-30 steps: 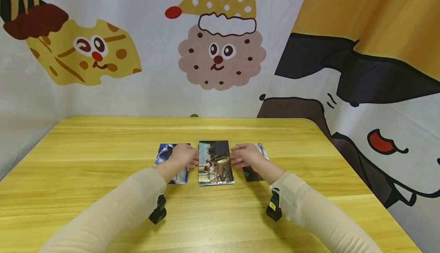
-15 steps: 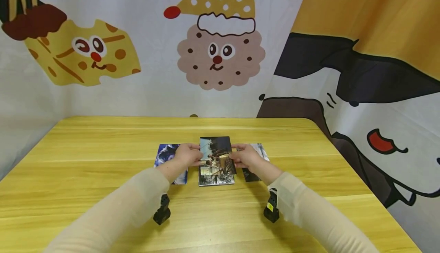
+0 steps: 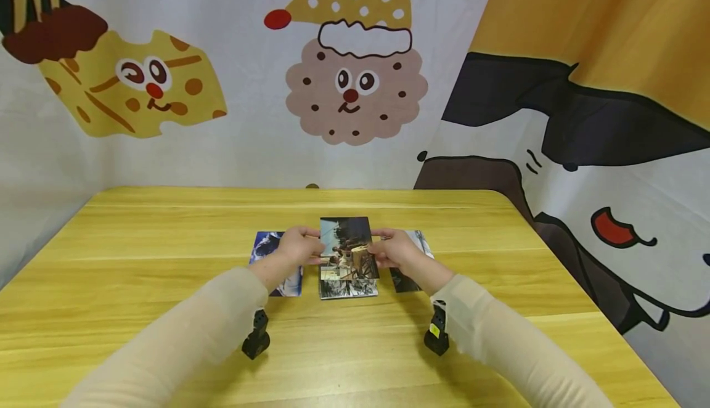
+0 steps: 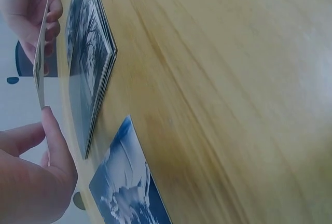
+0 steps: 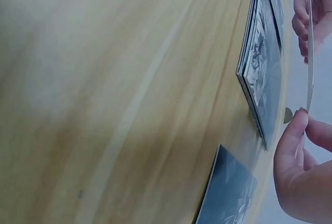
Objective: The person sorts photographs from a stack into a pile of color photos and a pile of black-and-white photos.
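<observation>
Between both hands a photo card (image 3: 346, 249) with a dark, sunlit scene is held up, clear of the stack beneath it. My left hand (image 3: 299, 246) pinches its left edge, thumb on the near face. My right hand (image 3: 396, 250) pinches the right edge the same way. Under the raised card lies a stack of cards (image 4: 93, 53), several layers thick, with a black-and-white tree picture on top. A blue-and-white card (image 4: 129, 187) lies flat left of the stack, partly covered by my left hand in the head view. A greyish card (image 5: 228, 193) lies on the right, partly behind my right hand.
The cards lie on a wood-grain table (image 3: 344, 359) with rounded far corners. A curtain (image 3: 249, 149) printed with cartoon figures hangs behind its far edge. Black wrist cameras (image 3: 256, 334) sit under both sleeves.
The top card has been lifted off the stack by both hands and moved slightly up and away, uncovering the tree picture. Over the last half second it shifted a little left.
</observation>
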Demonstrator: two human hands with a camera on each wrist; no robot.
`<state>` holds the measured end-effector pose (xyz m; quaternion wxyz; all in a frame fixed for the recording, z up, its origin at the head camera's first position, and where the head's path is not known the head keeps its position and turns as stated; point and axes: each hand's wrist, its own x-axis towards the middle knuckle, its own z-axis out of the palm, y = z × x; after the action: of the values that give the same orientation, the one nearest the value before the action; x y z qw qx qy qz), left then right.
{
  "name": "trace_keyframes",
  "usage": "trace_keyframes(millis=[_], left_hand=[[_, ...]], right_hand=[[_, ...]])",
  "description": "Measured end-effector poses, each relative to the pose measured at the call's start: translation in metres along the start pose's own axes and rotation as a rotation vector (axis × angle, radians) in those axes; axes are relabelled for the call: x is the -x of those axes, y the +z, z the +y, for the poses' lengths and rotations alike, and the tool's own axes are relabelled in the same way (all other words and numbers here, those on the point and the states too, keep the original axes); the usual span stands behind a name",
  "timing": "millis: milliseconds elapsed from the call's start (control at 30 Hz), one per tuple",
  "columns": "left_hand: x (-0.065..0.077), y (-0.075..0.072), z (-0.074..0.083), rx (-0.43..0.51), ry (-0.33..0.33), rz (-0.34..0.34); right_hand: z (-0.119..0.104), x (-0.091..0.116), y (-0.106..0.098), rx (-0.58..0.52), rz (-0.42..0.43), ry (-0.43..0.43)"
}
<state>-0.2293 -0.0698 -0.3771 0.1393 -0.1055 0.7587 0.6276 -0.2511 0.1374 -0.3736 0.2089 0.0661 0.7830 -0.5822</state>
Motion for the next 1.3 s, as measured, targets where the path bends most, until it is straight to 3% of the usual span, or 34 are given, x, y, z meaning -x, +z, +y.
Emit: trace_keyframes(millis=[533,767,967,1300], left_hand=[[0.003,-0.028,0.004,-0.028,0.024,-0.057],[0.006,-0.045,0.005,-0.084,0.039,-0.071],[0.007,-0.052,0.006,-0.088,0.016,-0.055],[0.009,-0.070,0.003,-0.099,0.046,-0.071]], right_hand=[[-0.008,0.002,0.025,-0.029,0.129,-0.049],[-0.014,0.004,0.036,-0.029,0.114,-0.053],[-0.019,0.002,0.046,-0.052,0.114,-0.065],[-0.025,0.004,0.063,-0.105,0.078,-0.106]])
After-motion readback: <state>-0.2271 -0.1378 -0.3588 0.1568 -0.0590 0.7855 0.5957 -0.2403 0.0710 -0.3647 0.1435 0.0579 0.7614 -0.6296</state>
